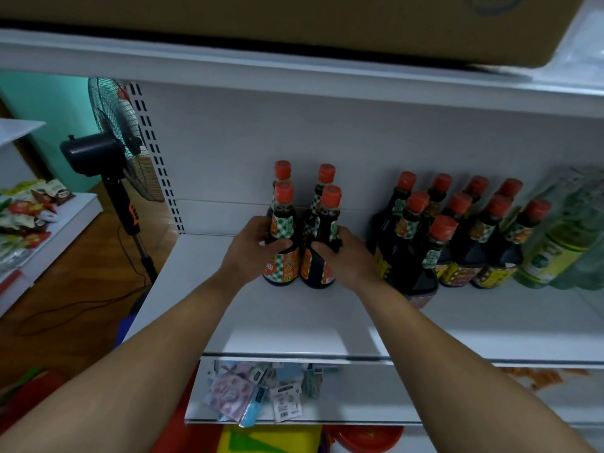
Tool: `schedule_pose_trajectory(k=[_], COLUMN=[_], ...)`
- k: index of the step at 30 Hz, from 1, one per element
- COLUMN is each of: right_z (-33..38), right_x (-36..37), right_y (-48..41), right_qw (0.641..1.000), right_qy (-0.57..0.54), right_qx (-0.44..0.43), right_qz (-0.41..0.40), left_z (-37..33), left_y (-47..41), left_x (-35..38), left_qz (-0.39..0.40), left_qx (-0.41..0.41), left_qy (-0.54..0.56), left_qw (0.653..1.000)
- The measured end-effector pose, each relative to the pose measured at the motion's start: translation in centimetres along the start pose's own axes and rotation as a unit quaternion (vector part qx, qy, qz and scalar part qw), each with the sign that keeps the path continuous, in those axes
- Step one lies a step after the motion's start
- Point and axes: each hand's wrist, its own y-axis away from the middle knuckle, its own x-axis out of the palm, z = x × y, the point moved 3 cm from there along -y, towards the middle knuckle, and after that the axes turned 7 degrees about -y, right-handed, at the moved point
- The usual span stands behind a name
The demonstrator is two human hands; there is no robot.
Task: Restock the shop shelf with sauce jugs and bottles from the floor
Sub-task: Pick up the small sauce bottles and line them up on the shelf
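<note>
Dark sauce bottles, orange caps, checked labels

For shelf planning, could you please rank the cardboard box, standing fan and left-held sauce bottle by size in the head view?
brown cardboard box
black standing fan
red-capped dark sauce bottle in the left hand

You're looking at a white shelf that's carrying four red-capped bottles standing squared near its back edge, a larger cluster standing right of them, and green bottles crowding its right end.
</note>
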Motion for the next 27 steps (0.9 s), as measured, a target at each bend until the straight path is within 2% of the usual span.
schedule_pose_trajectory(k=[27], right_z=[0.03], right_x=[0.59], right_y=[0.14], right_qw=[0.998], right_qy=[-0.058], right_qx=[0.010], right_qz=[0.003], left_z=[0.12], left_y=[0.49], left_x=[0.33], left_qz=[-0.029], left_qx=[-0.004], left_qy=[-0.005], left_qw=[1.000])
